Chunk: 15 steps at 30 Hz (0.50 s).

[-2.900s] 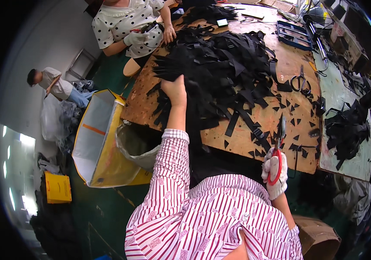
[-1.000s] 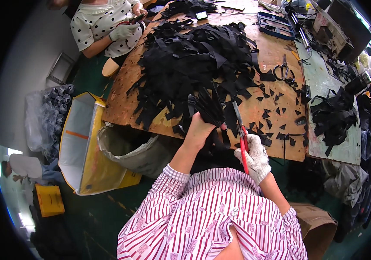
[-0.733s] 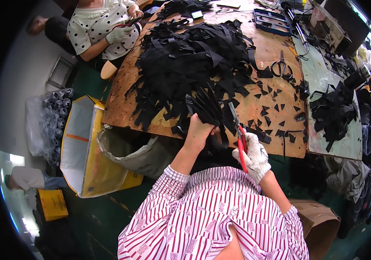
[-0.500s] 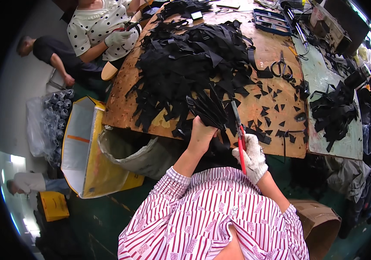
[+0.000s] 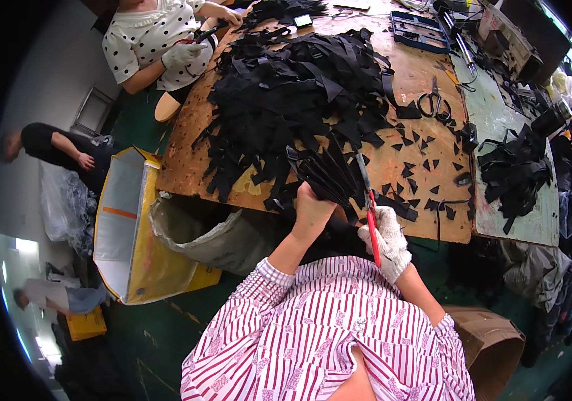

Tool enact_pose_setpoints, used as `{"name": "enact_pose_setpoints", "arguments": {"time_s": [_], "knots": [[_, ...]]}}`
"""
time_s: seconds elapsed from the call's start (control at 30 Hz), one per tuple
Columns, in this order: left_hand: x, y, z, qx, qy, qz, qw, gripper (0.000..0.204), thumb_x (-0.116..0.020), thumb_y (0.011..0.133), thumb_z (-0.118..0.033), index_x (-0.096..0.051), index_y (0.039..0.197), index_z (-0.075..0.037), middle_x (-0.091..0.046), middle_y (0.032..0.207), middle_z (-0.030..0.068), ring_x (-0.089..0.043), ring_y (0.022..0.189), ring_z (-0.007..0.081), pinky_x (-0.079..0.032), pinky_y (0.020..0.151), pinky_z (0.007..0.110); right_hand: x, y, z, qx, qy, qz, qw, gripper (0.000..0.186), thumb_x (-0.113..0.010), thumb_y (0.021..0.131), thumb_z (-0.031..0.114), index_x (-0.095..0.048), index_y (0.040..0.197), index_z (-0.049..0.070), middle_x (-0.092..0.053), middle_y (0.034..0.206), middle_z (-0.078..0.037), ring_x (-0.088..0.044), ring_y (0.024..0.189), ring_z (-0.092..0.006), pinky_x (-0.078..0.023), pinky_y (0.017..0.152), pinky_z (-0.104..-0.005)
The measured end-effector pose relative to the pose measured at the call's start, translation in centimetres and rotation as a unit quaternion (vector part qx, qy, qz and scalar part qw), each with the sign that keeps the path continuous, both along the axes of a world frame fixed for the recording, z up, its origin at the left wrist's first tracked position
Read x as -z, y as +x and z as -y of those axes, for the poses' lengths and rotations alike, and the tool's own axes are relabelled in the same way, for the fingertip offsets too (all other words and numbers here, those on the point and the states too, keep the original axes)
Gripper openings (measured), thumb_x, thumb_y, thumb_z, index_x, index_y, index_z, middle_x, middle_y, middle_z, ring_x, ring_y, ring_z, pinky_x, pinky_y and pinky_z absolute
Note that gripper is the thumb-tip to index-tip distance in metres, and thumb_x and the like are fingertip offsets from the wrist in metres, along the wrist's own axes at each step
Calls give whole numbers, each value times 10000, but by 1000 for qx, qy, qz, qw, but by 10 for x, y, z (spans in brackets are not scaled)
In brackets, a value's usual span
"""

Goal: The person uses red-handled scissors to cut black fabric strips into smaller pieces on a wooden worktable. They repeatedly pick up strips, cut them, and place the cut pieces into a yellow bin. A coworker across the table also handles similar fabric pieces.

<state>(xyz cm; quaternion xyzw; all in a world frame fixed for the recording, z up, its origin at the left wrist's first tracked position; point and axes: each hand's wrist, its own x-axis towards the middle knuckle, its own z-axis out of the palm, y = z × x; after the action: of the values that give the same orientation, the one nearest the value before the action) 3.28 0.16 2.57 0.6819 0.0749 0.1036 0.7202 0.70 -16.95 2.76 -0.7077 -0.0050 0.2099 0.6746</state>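
Observation:
My left hand (image 5: 314, 204), bare, grips a fanned bundle of black fabric strips (image 5: 323, 174) above the near edge of the wooden table (image 5: 436, 227). My right hand (image 5: 386, 240), in a white knit glove, is closed on red-handled scissors (image 5: 370, 214); their metal blades point up along the right side of the bundle. A big heap of black strips (image 5: 286, 87) lies behind both hands, and small black triangles (image 5: 426, 164) are scattered to the right. A second pair of scissors (image 5: 434, 107) rests near the table's right side.
A polka-dot co-worker (image 5: 159, 47) handles a tool at far left. Two other people (image 5: 65, 150) (image 5: 52, 297) are left. A yellow bag (image 5: 132, 240) and sack (image 5: 212, 240) stand below the table's edge. A blue tray (image 5: 419, 33), pale side board (image 5: 520, 214) and carton (image 5: 486, 347) are right.
My left hand has come down from the heap toward the scissors, which have risen to the bundle. The person in black has appeared and moved down and left behind the yellow bag.

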Motion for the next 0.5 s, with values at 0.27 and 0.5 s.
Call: {"name": "enact_pose_setpoints", "arguments": {"time_s": [0.27, 0.5], "knots": [[3, -2, -5, 48, -3, -5, 999, 249, -630, 706, 99, -595, 937, 15, -651, 884, 25, -602, 797, 85, -488, 714, 234, 6, 4, 1, -8, -46, -56, 997, 418, -652, 783, 164, -422, 1112, 47, -492, 745, -12, -470, 567, -76, -406, 515, -226], [2, -4, -4, 49, -36, -17, 998, 110, -633, 721, 67, -628, 809, 1, -644, 727, 11, -579, 601, 57, -435, 507, 194, 7, -3, 2, 7, -1, -40, 999, 370, -609, 800, 104, -418, 1113, 54, -463, 746, 0, -434, 538, -69, -390, 487, -213]]}}
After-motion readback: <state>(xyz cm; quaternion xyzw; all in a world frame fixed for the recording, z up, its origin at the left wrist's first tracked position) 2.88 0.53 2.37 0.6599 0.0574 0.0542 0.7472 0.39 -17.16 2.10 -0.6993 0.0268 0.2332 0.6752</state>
